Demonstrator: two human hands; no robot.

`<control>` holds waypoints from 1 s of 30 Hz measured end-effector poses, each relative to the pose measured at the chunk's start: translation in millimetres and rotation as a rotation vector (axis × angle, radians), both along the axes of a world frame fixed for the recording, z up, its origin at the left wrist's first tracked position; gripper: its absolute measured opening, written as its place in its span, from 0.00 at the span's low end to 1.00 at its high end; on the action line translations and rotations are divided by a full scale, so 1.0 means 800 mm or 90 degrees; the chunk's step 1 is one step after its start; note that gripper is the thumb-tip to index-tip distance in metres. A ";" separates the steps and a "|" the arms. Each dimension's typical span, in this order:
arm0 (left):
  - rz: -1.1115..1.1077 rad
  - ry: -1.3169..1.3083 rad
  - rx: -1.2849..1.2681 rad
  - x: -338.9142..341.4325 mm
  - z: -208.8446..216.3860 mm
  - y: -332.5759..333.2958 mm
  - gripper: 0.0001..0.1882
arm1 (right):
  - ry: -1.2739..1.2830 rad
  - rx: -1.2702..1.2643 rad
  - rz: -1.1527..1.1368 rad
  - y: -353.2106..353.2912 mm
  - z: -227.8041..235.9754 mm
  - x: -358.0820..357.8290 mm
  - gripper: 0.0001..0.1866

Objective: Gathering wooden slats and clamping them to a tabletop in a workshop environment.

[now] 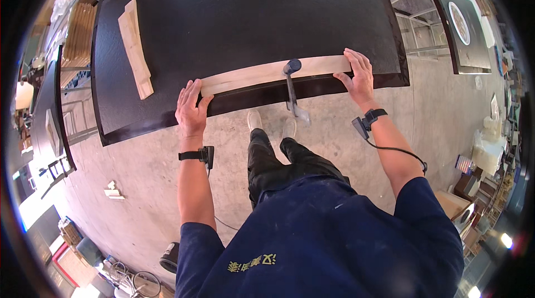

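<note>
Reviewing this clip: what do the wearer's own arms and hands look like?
The left hand and right hand are ungloved. Short navy sleeves leave the forearms bare. Each wrist wears a black strap with a small, dark, boxy device. A black cable runs from the right device along that forearm.

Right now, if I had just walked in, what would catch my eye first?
Probably the large black tabletop, filling the upper middle of the view. Against it stands out a pale wood strip along the near edge, with the left hand at one end and the right hand at the other. Next might come the dark clamp near the strip's middle, sticking out past the edge.
</note>
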State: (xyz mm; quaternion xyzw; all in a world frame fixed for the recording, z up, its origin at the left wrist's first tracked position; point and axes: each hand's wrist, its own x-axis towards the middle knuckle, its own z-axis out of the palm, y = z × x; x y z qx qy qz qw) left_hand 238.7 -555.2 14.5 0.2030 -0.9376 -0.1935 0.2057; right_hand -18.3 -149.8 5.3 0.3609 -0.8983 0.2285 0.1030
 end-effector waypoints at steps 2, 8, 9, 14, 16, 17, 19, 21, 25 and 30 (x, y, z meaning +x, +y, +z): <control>-0.006 0.004 0.009 0.000 0.005 0.002 0.24 | 0.001 0.000 -0.007 0.001 0.002 0.000 0.38; -0.033 0.020 0.040 0.000 0.004 0.003 0.32 | 0.046 -0.051 -0.033 0.003 0.000 0.003 0.41; -0.042 0.014 0.037 0.002 0.002 0.001 0.32 | 0.046 -0.053 -0.040 0.002 -0.003 0.005 0.40; -0.043 -0.039 0.003 0.004 -0.006 -0.010 0.34 | -0.016 -0.074 -0.031 0.006 0.002 0.002 0.38; -0.042 -0.054 -0.004 0.003 -0.005 -0.006 0.33 | -0.027 -0.046 -0.010 0.007 0.010 0.000 0.37; -0.036 -0.052 -0.006 0.001 -0.006 -0.004 0.33 | -0.029 -0.046 -0.019 0.009 0.009 0.002 0.37; -0.034 -0.048 -0.009 -0.003 -0.004 -0.001 0.32 | -0.007 -0.041 -0.021 0.012 0.011 -0.001 0.36; -0.032 -0.043 0.005 -0.005 -0.002 0.000 0.31 | -0.018 -0.055 -0.032 0.015 0.012 0.001 0.35; -0.079 -0.031 -0.012 -0.003 -0.007 -0.005 0.32 | -0.026 -0.074 -0.026 0.019 0.008 0.002 0.35; -0.073 -0.062 -0.007 0.005 -0.016 -0.008 0.34 | -0.046 0.114 -0.092 0.050 0.010 0.031 0.41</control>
